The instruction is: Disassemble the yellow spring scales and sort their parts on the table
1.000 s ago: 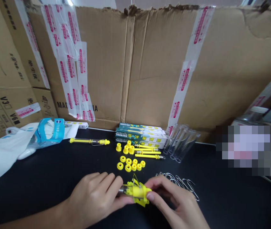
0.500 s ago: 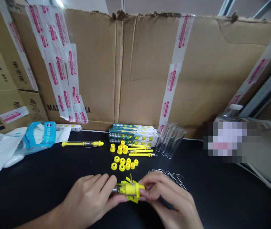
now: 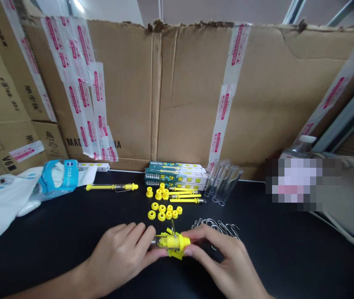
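My left hand is closed round the clear tube of a spring scale, held level above the black table. My right hand has its thumb and forefinger at the scale's yellow end cap, pinching it from either side. A thin metal hook sticks up beside that cap. Behind and below the scale lies a small heap of yellow plastic pieces, partly hidden. Close behind my right hand are several metal hooks. Most of the tube is covered by my left fingers.
Farther back are yellow rings and caps, yellow rods with springs, clear tubes and printed boxes. Another spring scale lies left, near a blue tissue pack. A bottle stands right. Cardboard walls the back.
My right fingers have loosened and spread a little at the yellow cap, the other fingers drawing back. My left hand keeps its hold on the tube. The view has shifted slightly.
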The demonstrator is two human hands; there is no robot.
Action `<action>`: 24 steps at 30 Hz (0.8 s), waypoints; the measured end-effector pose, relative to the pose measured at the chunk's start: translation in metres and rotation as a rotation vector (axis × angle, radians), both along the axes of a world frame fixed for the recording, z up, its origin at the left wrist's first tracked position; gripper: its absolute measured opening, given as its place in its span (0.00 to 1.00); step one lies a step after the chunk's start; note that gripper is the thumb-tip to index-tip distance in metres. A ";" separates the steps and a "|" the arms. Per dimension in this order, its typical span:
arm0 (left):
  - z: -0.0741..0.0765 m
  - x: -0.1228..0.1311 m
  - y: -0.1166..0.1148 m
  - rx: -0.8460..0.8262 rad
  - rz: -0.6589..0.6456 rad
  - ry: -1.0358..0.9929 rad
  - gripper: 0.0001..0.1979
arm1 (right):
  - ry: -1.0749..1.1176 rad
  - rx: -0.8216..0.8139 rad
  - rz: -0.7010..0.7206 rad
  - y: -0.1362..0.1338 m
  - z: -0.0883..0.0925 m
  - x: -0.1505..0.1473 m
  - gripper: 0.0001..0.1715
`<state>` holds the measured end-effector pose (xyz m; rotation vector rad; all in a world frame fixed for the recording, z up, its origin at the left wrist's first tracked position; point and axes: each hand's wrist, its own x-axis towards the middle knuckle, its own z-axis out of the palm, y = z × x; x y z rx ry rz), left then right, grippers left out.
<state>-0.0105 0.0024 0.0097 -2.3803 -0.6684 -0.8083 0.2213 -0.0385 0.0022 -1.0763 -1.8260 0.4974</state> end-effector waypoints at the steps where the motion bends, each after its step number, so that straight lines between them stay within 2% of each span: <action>1: 0.000 0.000 0.000 -0.003 0.001 0.000 0.18 | 0.003 0.033 0.001 0.000 -0.001 0.000 0.03; 6: -0.003 -0.001 -0.002 -0.043 -0.001 -0.005 0.19 | 0.017 0.169 0.077 0.000 -0.003 0.000 0.05; 7: -0.004 -0.002 -0.002 -0.046 -0.001 -0.008 0.19 | 0.007 0.159 0.073 0.000 -0.003 0.000 0.05; 10: -0.006 -0.003 -0.001 -0.052 0.002 -0.020 0.19 | -0.025 0.068 -0.018 0.002 -0.002 0.000 0.17; 13: -0.006 -0.004 0.000 -0.067 0.002 -0.025 0.19 | -0.087 -0.014 -0.051 0.003 0.002 0.001 0.07; 15: -0.005 -0.003 0.000 -0.071 0.002 -0.019 0.20 | -0.128 -0.039 -0.006 0.003 0.006 0.003 0.15; 18: -0.003 -0.003 -0.001 -0.083 0.003 -0.002 0.20 | -0.142 -0.040 0.025 0.001 0.010 0.005 0.13; 22: -0.001 -0.004 -0.002 -0.099 0.006 0.006 0.20 | -0.119 0.060 0.024 -0.003 0.010 0.004 0.04; 24: -0.002 -0.005 -0.002 -0.108 0.010 0.002 0.21 | -0.112 0.165 0.046 -0.004 0.009 0.003 0.03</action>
